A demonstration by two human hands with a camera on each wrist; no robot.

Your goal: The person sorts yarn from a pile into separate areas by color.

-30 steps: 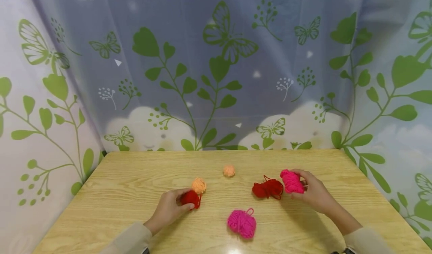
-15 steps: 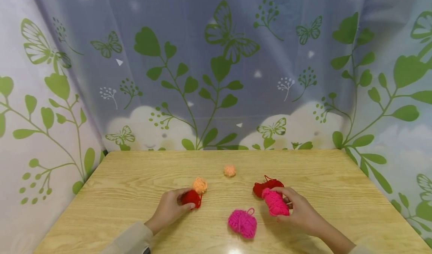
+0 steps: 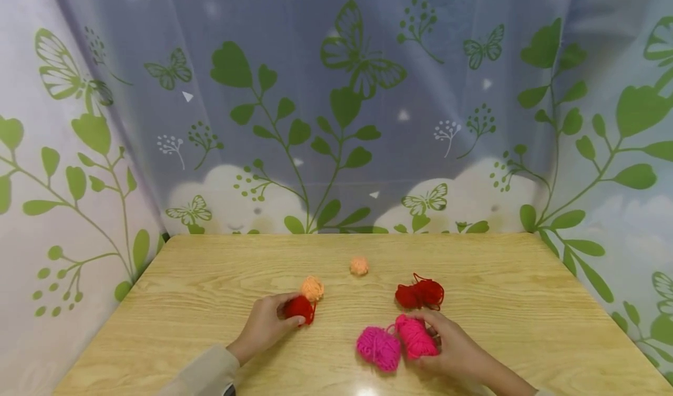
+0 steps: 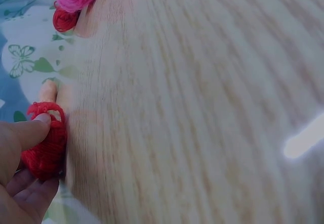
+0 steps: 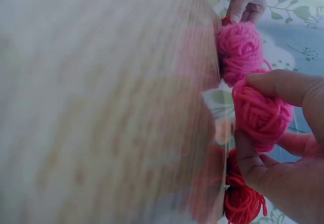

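- While the right hand (image 3: 452,349) curls its fingers round a pink yarn ball (image 3: 416,336), that ball sits on the table (image 3: 210,279), touching a second pink yarn ball (image 3: 377,348) on its left.
- Left hand (image 3: 265,325) pinches a small red yarn ball (image 3: 299,308) on the table; an orange yarn ball (image 3: 312,288) lies just beside it.
- A loose red yarn bundle (image 3: 420,294) lies near the right hand, farther back.
- A smaller orange yarn ball (image 3: 359,266) sits farther back, well apart.
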